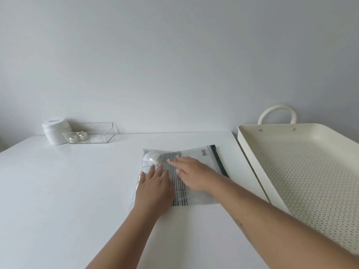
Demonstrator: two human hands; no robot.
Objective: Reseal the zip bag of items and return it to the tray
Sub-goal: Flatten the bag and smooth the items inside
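A clear zip bag (202,193) with black stripes across its middle lies flat on the white table, its dark zip strip on the right side, facing the tray. White soft items (151,159) bulge at its far left corner. My left hand (154,186) presses flat on the bag's left part, fingers spread. Flat on the bag's middle rests my right hand (191,174), fingers pointing left over the stripes. The cream perforated tray (250,154) with a loop handle stands just right of the bag and holds nothing in its visible part.
At the back left, against the wall, stand a white jar (55,133) and a clear plastic box (91,133) with two small candles inside. The white table (68,191) stretches left and toward me.
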